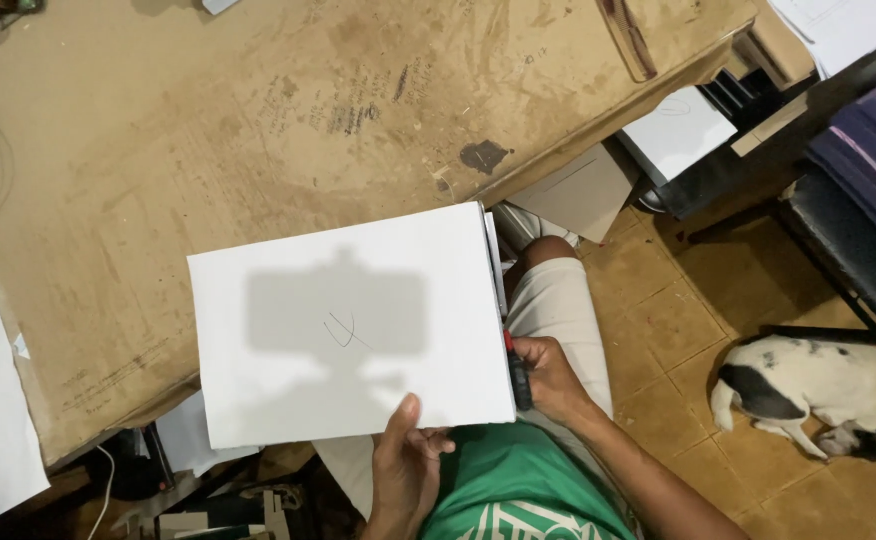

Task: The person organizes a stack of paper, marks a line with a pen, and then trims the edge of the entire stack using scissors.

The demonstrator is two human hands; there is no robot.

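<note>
Your left hand (405,460) rises from the bottom edge of the view, wrist bent upward, thumb pressed on top of the white sheet stack (348,325) at its near edge, fingers curled beneath, so the hand is clamped on the stack. The stack lies flat, partly over the edge of the worn brown table (208,130) and partly above your lap. Just right of the stack, your right hand (548,375) reaches in from the lower right, forearm angled, fingers closed around a dark pen with a red tip (516,368) held against the stack's right edge. Farther right, a black-and-white dog (818,385) lies on the tiled floor (678,320).
</note>
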